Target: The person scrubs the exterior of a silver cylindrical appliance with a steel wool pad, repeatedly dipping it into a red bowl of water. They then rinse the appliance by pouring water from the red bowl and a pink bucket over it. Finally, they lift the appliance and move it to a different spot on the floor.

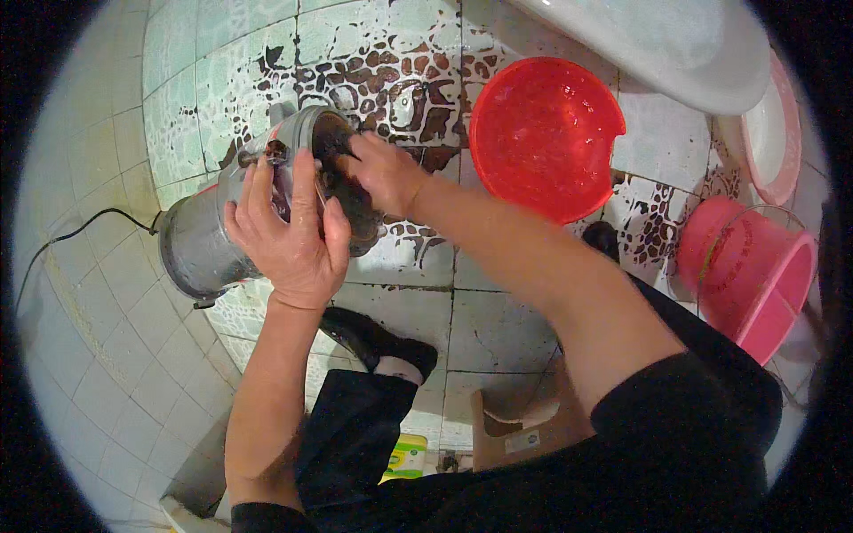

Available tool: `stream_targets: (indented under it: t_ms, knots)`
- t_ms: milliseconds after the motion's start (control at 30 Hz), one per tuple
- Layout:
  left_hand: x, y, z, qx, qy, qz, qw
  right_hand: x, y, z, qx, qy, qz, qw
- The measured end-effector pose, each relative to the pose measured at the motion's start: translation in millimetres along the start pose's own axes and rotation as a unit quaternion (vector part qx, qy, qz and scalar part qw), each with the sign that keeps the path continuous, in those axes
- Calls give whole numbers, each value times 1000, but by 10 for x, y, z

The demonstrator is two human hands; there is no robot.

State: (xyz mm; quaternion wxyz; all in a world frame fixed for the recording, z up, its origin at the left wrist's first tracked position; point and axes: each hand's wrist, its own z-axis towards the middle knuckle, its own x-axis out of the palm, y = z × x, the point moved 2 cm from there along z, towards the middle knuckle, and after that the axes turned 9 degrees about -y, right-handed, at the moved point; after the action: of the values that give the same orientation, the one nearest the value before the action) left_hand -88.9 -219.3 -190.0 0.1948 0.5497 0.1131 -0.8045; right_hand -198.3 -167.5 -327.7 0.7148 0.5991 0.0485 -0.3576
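A grey cylindrical appliance [200, 244] lies tilted on its side on the wet tiled floor, its round mouth turned to the right. A black cord [89, 218] runs from its base to the left. My left hand [293, 226] lies on its side near the rim, fingers stretched and spread. Into the dark mouth reaches my right hand [386, 173]; its fingertips are mostly hidden inside, and whether they hold anything cannot be seen. To the right of the mouth stands a red basin [481, 160] with notches in its rim and what looks like water in it.
A white curved ceramic fixture [675, 53] overhangs the top right, beside a pink basin [789, 133]. At the right stands a pink bucket [724, 240] with a wire handle. Below are my black shoe [378, 342], a beige stool-like piece [502, 444] and a yellow-green package [409, 455].
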Motion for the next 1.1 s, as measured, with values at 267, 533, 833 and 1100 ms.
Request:
stream_targets:
  t_ms: [267, 533, 833, 1100]
  knots:
    - [-56, 45, -52, -18, -4, 25, 1000, -294, 218, 245, 69, 295, 88, 949]
    - [-1, -16, 28, -39, 5, -1, 999, 78, 133, -108, 5, 9, 17, 1000]
    - [-4, -37, -12, -19, -15, 7, 1000, -85, -9, 315, -23, 10, 52, 998]
    - [9, -17, -3, -17, -8, 14, 1000, -325, 311, 187, 155, 410, 13, 899]
